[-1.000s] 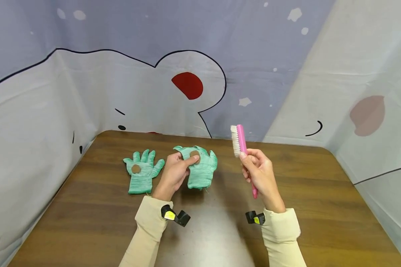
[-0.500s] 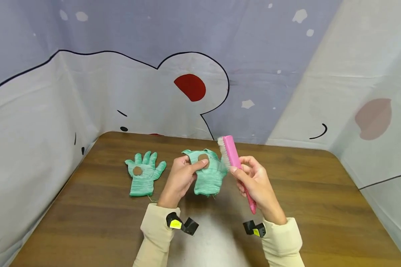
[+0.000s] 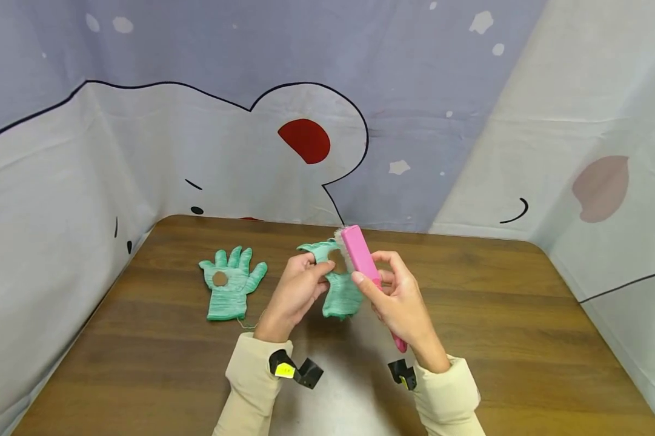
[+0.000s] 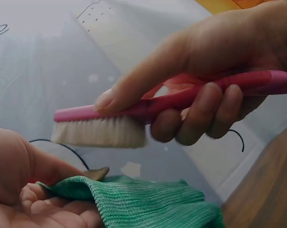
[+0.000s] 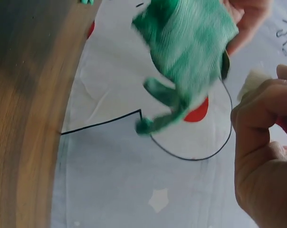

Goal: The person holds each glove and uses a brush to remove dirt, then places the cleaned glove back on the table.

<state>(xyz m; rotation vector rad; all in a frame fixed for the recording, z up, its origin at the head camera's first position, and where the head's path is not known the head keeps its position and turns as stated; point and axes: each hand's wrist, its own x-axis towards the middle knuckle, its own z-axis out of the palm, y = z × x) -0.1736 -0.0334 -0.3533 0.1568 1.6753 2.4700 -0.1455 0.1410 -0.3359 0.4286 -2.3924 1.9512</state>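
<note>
My left hand (image 3: 296,292) grips a green knitted glove (image 3: 340,298) above the table, thumb on top beside a round brown patch (image 3: 336,260). My right hand (image 3: 397,297) holds a pink brush (image 3: 362,255) by its handle, thumb along the back of the head. In the head view the brush overlaps the glove's right part and hides some of it. The left wrist view shows the white bristles (image 4: 100,133) facing down, a small gap above the green cloth (image 4: 148,202). Seen from the right wrist, the glove's fingers (image 5: 165,107) dangle loosely.
A second green glove (image 3: 228,287) with a brown round patch lies flat on the wooden table (image 3: 158,363), left of my left hand, a loose thread at its cuff. Behind the table hangs a printed cloth (image 3: 223,145).
My right hand has brought the brush left and slightly down, from apart from the glove to over it, tilting its head leftward. My left hand and its glove have shifted a little to the right.
</note>
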